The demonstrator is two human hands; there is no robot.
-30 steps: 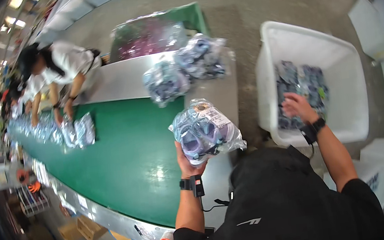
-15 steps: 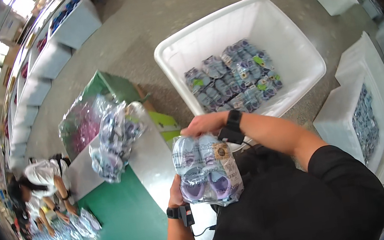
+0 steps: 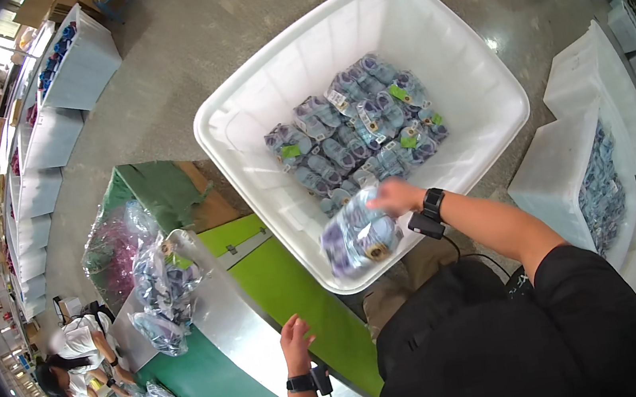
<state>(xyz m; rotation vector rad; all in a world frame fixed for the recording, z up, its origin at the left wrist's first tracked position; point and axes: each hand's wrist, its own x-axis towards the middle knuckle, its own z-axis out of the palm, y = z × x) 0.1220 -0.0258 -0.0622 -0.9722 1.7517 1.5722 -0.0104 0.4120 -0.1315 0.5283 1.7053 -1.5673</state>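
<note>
Loose, slick bags (image 3: 158, 292) piled on the counter (image 3: 223, 303) could slide off its end if the heap is bumped. The left hand (image 3: 297, 344), fingers half open and holding nothing, hangs over the counter's edge, too far off to support the load. The right hand (image 3: 396, 197) alone pinches the upper right end of a clear bag of shoes (image 3: 359, 235), which hangs over the near corner of the big white bin (image 3: 464, 91); blur hides the exact finger closure. With one slippery end gripped, the bag could slip out, catch on the near rim or land askew; I cannot tell whether it touches the wall.

As for containers: at far left, a white bin (image 3: 86, 75) holds dark blue items. Next, a green-sided box (image 3: 160, 191) holds pink, plastic-wrapped goods. The big white bin has bagged shoes (image 3: 351, 142) packed over its floor, some with green tags. At right, another white bin (image 3: 552, 176) holds bluish packs (image 3: 606, 201).
</note>
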